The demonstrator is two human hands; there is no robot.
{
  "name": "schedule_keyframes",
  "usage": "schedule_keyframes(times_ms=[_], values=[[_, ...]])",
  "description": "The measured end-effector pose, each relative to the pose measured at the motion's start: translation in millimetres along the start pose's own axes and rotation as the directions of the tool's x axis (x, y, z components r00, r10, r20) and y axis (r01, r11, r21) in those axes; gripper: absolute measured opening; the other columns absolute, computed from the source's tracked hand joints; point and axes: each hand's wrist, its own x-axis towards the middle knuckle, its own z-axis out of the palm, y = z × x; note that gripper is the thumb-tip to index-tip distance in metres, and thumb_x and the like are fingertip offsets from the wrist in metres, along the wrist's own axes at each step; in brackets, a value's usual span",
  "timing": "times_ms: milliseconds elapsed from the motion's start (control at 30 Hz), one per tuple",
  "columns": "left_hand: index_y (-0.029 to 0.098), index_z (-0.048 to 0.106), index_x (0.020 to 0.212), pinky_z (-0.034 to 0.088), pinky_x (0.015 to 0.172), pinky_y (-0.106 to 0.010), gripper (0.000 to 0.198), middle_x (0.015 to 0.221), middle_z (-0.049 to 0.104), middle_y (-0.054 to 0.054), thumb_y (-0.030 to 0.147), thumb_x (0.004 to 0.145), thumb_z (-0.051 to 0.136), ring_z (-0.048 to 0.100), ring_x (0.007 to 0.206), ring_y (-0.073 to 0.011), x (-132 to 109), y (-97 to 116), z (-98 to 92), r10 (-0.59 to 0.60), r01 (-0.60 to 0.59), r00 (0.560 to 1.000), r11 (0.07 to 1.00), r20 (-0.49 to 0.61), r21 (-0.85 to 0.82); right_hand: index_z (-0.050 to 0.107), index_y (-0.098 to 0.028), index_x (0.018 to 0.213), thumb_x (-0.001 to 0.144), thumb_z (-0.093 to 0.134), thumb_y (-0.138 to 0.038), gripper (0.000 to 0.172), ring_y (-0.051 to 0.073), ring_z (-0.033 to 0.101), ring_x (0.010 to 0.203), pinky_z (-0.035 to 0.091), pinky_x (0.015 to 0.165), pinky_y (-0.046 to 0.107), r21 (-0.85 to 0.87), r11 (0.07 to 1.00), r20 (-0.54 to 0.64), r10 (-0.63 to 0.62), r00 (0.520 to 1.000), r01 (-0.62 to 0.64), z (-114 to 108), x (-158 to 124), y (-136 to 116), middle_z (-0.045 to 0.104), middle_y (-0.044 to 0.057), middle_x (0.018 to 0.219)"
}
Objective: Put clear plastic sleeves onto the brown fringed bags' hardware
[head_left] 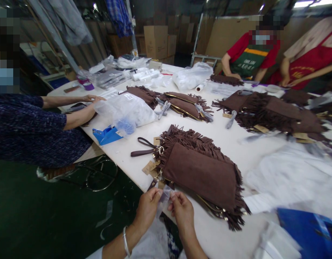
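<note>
Beside a suede-fringed bag point(201, 176), left hand point(148, 209) and right hand point(183, 210) pinch clear film point(164, 196).

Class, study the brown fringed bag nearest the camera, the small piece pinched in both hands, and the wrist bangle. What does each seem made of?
The fringed bag looks like suede or faux suede: matte, napped surface, cut fringe. The clear piece, pinched by left hand and right hand, seems thin plastic film: see-through, crinkled. The bangle is probably metal: silvery shine.
</note>
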Motion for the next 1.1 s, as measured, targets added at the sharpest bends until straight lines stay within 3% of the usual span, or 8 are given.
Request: schedule_keyframes(times_ms=[133, 300, 533, 733, 833, 967, 1100], values=[[0.014, 0.067, 0.092, 0.042, 0.066, -0.026, 0.027, 0.079, 0.069, -0.005, 0.038, 0.081, 0.059, 0.06, 0.073, -0.0198, 4.6, -1.4, 0.3, -0.049, 0.057, 0.995, 0.994, 0.087, -0.095, 0.062, -0.018, 0.076, 0.082, 0.053, -0.053, 0.037, 0.013, 0.046, 0.04, 0.035, 0.043, 0.022, -0.08, 0.996, -0.002, -0.049, 0.999, 0.049, -3.4, 5.1, -5.4, 0.059, -0.001, 0.048], [0.013, 0.065, 0.092, 0.042, 0.062, -0.026, 0.024, 0.073, 0.068, -0.004, 0.029, 0.074, 0.065, 0.06, 0.067, -0.0181, 6.5, -11.1, 2.2, -0.092, 0.117, 0.98, 0.983, 0.175, -0.14, 0.065, -0.016, 0.085, 0.082, 0.053, -0.054, 0.039, 0.013, 0.046, 0.041, 0.036, 0.043, 0.022, -0.055, 0.995, 0.04, -0.078, 0.996, 0.08, -7.6, 5.4, -11.7, 0.061, 0.0, 0.051], [0.013, 0.066, 0.085, 0.041, 0.062, -0.026, 0.019, 0.069, 0.067, -0.004, 0.025, 0.071, 0.067, 0.059, 0.065, -0.0172, 12.2, -3.1, 5.7, -0.1, 0.118, 0.986, 0.984, 0.136, -0.13, 0.061, -0.018, 0.08, 0.081, 0.051, -0.06, 0.043, 0.012, 0.044, 0.036, 0.034, 0.039, 0.021, 0.026, 1.0, 0.069, 0.005, 0.998, -0.006, -10.0, 3.4, -13.8, 0.058, -0.001, 0.047], [0.015, 0.066, 0.087, 0.044, 0.066, -0.027, 0.018, 0.076, 0.069, -0.005, 0.025, 0.072, 0.065, 0.062, 0.071, -0.0197, 16.4, 2.0, 8.8, -0.052, 0.071, 0.991, 0.986, 0.121, -0.152, 0.059, -0.019, 0.075, 0.078, 0.06, -0.057, 0.038, 0.014, 0.052, 0.039, 0.036, 0.04, 0.022, -0.095, 0.995, 0.011, -0.032, 0.999, 0.033, -6.6, 8.9, -17.5, 0.063, 0.001, 0.051], [0.016, 0.066, 0.088, 0.044, 0.065, -0.026, 0.019, 0.077, 0.069, -0.005, 0.025, 0.072, 0.065, 0.062, 0.071, -0.0192, 18.7, 3.0, 11.3, -0.025, 0.038, 0.994, 0.992, 0.102, -0.122, 0.06, -0.019, 0.075, 0.08, 0.059, -0.054, 0.035, 0.013, 0.049, 0.038, 0.034, 0.041, 0.022, -0.106, 0.993, 0.025, -0.047, 0.999, 0.049, -6.1, 13.3, -16.4, 0.059, -0.001, 0.046], [0.014, 0.066, 0.091, 0.044, 0.065, -0.026, 0.025, 0.079, 0.069, -0.006, 0.028, 0.071, 0.069, 0.061, 0.071, -0.019, 22.4, 12.8, 11.5, -0.039, 0.061, 0.989, 0.987, 0.146, -0.149, 0.059, -0.019, 0.075, 0.078, 0.059, -0.052, 0.034, 0.011, 0.043, 0.037, 0.032, 0.04, 0.021, 0.009, 1.0, 0.049, -0.009, 0.999, 0.008, -6.8, 14.3, -13.5, 0.055, -0.003, 0.044], [0.012, 0.066, 0.089, 0.043, 0.062, -0.027, 0.035, 0.076, 0.067, -0.007, 0.044, 0.075, 0.066, 0.06, 0.067, -0.0185, 25.6, 20.9, 11.8, -0.136, 0.184, 0.97, 0.953, 0.203, -0.24, 0.058, -0.018, 0.076, 0.074, 0.063, -0.054, 0.036, 0.009, 0.04, 0.038, 0.031, 0.039, 0.02, 0.185, 0.981, 0.028, 0.051, 0.998, -0.056, -6.1, 11.2, -9.3, 0.051, -0.006, 0.045]])
